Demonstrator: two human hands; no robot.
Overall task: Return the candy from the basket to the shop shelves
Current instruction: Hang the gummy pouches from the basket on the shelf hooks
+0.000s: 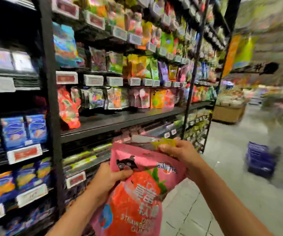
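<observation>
Left hand: forearm rising from the near lower edge, fingers curled round the left edge of a pink strawberry gummy bag, thumb pressed across its front below a printed cartoon face.

Right hand: forearm entering from the near right, wrist bent inward, fingers and thumb pinching the top of a second packet with a yellow-green header, held just behind the pink bag's upper edge. How much of this packet is hidden, cannot tell.

Pink strawberry gummy bag: large, flat, glossy plastic pouch; big red strawberry graphic, white lettering, blue patch at lower left. Held near the middle of the view, in front of the lower shelves.

Shop shelves: black metal uprights and flat black boards, running from near left to far right. Soft, shiny candy bags in many colours hang in rows; white price tag holders with red inserts line the edges.

Basket: dark blue plastic, on the pale tiled floor, well apart to the right, blurred.
</observation>
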